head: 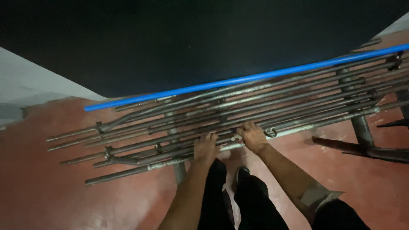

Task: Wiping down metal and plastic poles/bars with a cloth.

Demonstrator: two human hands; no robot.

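Both hands, left hand (206, 147) and right hand (253, 136), grip the grey metal rods (238, 113) stacked on a rack (blue rod (238, 79) at 12 o'clock), above the red floor (51, 187).

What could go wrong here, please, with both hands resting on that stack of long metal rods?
1. The left hand and right hand lie among the loose grey steel rods; a shifting rod might pinch fingers.
2. The uneven rod ends overhang the metal stand, so one could slide off onto the red floor near the feet.
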